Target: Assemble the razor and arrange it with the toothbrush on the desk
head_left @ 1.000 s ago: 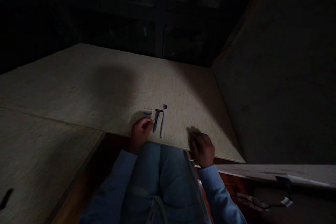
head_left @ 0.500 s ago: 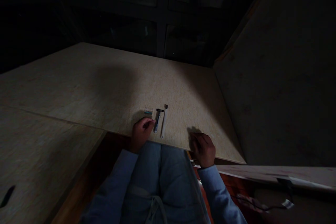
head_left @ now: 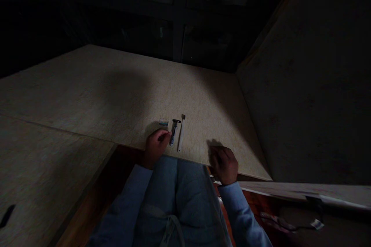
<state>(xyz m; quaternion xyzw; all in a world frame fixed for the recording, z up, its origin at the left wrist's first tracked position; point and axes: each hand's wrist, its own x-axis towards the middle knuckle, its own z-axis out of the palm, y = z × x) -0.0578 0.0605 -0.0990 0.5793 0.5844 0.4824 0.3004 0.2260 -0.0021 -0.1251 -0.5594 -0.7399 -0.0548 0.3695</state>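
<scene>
Razor and toothbrush lie side by side, just apart and nearly parallel, on the pale tabletop near its front edge, their heads pointing away from the seated person. Left of the razor's head sits a small clear case with a teal strip, just beyond the knuckles of the left hand. That hand is loosely curled, its thumb and forefinger tips drawn close together beside the razor's handle; whether they touch the handle cannot be told, nor whether they pinch anything small. The right hand is at the table's edge, well to the right of the toothbrush, its fingers bent inward; shadow hides the fingertips, so how far they close and what they may hold cannot be told. Blue sleeves cover both forearms, and blue trousers show below the edge.
</scene>
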